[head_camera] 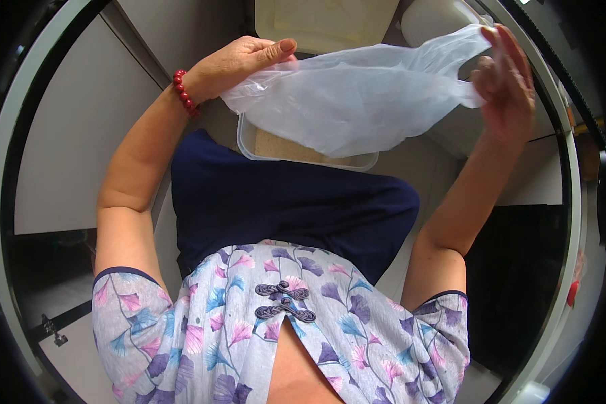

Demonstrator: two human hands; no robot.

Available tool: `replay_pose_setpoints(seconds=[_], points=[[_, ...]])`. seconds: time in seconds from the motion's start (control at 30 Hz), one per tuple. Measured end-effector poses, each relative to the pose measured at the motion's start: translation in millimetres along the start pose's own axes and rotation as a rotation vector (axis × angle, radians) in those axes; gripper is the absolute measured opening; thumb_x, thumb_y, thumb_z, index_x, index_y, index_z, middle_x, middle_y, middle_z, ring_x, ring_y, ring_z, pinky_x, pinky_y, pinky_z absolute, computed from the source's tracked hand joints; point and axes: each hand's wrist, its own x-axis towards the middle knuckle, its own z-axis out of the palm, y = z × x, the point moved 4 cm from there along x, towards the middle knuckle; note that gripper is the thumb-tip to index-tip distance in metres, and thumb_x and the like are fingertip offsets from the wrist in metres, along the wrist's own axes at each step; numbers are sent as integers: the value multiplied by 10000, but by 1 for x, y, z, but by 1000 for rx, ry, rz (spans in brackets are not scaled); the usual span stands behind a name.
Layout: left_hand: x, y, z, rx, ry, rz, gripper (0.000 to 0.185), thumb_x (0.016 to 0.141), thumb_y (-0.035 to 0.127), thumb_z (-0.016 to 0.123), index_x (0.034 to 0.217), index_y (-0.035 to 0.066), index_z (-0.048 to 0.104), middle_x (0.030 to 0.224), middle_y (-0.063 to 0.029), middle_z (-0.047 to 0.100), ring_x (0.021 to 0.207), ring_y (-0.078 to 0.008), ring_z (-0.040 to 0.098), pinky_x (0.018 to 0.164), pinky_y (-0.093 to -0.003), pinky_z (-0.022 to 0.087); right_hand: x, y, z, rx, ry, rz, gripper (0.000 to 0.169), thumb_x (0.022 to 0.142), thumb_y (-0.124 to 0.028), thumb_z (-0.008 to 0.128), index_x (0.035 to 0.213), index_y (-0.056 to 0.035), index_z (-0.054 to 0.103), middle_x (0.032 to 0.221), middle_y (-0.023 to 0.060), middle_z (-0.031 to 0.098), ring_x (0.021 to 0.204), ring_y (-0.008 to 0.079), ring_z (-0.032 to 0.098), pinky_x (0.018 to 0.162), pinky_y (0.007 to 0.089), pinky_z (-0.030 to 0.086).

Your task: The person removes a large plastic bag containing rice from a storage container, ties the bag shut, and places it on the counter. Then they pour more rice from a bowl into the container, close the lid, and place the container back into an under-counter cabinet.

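Stretched sideways between my two hands is a translucent white plastic bag (353, 101). My left hand (242, 63), with a red bead bracelet (183, 93) at the wrist, grips the bag's left end, thumb on top. The other end, at the upper right, is held in my right hand (507, 86) by its handle-like strips. Below the bag stands a clear plastic container (245, 144) with a light brown, grainy-looking content (283, 146). The bag hides most of the container's far side.
A pale yellowish plastic bin or lid (323, 22) stands at the far side, with a rounded white object (434, 22) to its right. Light grey cabinet panels (65, 126) flank me on the left. My knees in dark blue cloth (293, 207) are close to the container.
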Motion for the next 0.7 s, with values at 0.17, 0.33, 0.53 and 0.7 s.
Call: replay_pose_setpoints(seconds=[0.17,0.33,0.53,0.7], points=[[-8,-20,-6,416,37,-122,287,783,247,675,917,-3,633,748,-18,602,675,-71,528,614,-225,425,-3,68,-8,124,179,111,319,885,-54,508,1194,20,524,1014,142,616,690,138,540,676,314,466],[-7,-33,-3,896,41,-328,351,666,220,695,965,45,640,867,-151,649,817,-276,627,727,-363,487,-8,83,-9,228,272,128,310,878,-22,502,1185,19,527,979,145,619,731,157,557,708,349,480],[-4,-41,-36,882,465,-327,220,788,229,589,965,112,648,951,-133,645,912,-327,607,795,-414,478,-5,86,-16,244,250,125,305,875,-18,500,1174,29,529,929,139,613,728,162,558,719,356,484],[-5,-28,-37,354,414,-121,161,748,136,611,819,-8,613,692,-79,603,645,-142,558,608,-281,453,-13,83,-31,62,365,152,287,882,-24,483,1159,21,545,911,136,612,725,154,560,721,341,476]])
